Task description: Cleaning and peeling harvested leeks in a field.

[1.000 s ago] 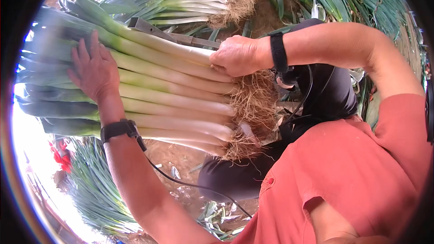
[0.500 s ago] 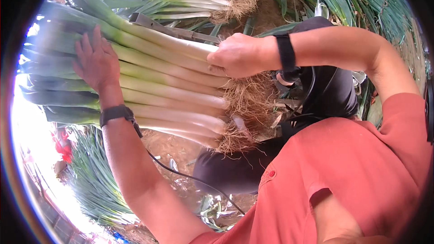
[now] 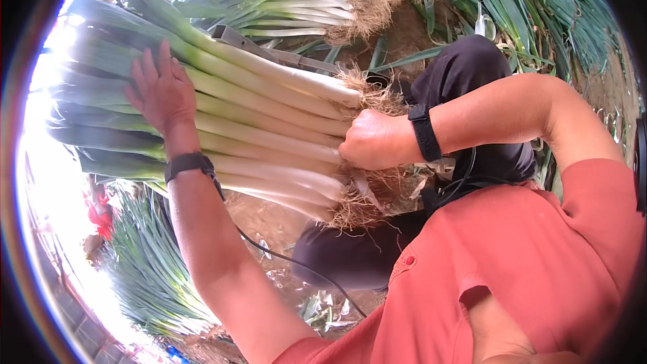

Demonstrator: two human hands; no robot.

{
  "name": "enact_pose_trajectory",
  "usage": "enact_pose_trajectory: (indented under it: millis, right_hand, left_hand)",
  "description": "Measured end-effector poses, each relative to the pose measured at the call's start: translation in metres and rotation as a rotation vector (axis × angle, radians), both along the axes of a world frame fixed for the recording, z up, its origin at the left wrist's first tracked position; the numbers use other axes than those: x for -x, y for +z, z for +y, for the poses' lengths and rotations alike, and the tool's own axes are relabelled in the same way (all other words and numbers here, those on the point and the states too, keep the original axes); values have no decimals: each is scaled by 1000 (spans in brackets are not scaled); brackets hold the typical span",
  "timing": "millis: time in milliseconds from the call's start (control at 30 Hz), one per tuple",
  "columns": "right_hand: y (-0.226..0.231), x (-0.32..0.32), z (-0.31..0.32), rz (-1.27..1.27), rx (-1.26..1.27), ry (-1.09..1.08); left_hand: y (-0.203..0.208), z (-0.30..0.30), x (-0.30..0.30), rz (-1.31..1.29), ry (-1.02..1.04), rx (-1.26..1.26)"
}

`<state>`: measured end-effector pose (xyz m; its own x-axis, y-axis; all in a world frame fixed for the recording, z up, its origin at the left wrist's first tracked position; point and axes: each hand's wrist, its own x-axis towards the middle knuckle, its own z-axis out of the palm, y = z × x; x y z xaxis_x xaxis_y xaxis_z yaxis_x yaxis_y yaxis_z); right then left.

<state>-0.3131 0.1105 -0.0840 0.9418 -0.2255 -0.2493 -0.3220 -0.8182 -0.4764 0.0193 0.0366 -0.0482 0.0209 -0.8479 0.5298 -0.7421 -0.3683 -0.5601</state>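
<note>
Your left hand (image 3: 162,91) lies spread on aligned leeks (image 3: 269,138); your right hand (image 3: 377,140), grip unclear, is at their untrimmed roots (image 3: 354,209).

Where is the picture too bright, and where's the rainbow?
Head view: white glare burns out the left side and hazes the green leaves beyond the left hand; head view again: a rainbow streak curves down the dark left rim.

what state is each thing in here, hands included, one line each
left hand: open, resting on front leeks
right hand: curled by the roots, grip hidden
front leeks: laid side by side, roots attached
rear leeks: lying down, roots attached
metal bar: partly covered by front leeks
black wrist straps: worn, one per wrist
</note>
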Motion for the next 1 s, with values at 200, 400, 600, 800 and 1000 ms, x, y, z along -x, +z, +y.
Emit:
enact_pose_trajectory:
  millis: [200,400,600,800,1000]
  right_hand:
    - [16,-21,-4,-97,-84,-114]
    - [-17,-16,9,-158,-25,-166]
    - [-13,-27,13,-98,-17,-147]
    - [1,-33,19,-77,-2,-144]
    - [0,-26,13,-54,22,-172]
  left_hand:
    - [-2,0,-1,62,-72,49]
    - [-11,0,3,110,-116,51]
    - [24,21,-8,459,-265,-56]
    - [80,112,-31,1077,15,137]
    - [46,114,-12,1354,25,156]
